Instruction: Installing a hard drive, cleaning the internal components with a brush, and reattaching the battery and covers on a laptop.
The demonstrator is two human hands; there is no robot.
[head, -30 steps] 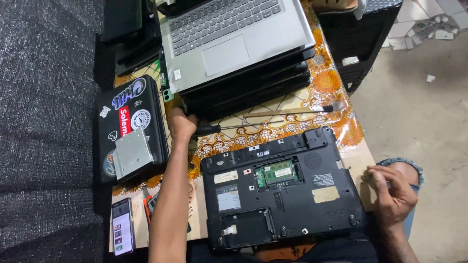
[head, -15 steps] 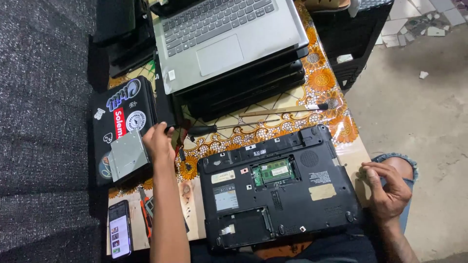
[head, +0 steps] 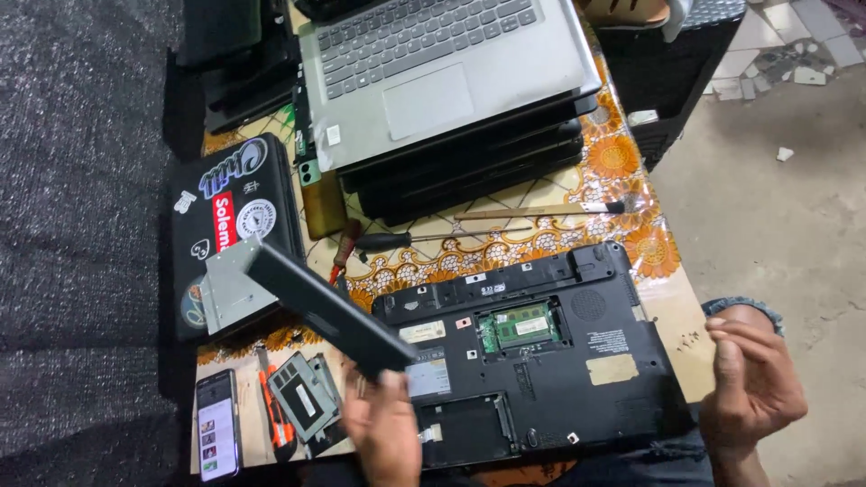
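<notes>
Left hand (head: 383, 431): closed on the near end of a slim optical drive (head: 311, 299) — black bezel edge toward the camera, silver body angled up and away to the left.
Drive position: lifted clear of the table, over the gap between the stickered laptop (head: 230, 230) and the opened laptop (head: 532, 352).
Right hand (head: 753, 379): nothing held; fingers loosely curled, raised just off the opened laptop's right edge.
Opened laptop: laid bottom up, green memory module (head: 519, 326) exposed, an empty bay seen near the left hand.
Nearby: a phone (head: 216, 436) and a drive caddy (head: 305, 395) on the table — a screwdriver (head: 406, 239) and a brush (head: 541, 212) lie beyond, before stacked laptops (head: 451, 99).
</notes>
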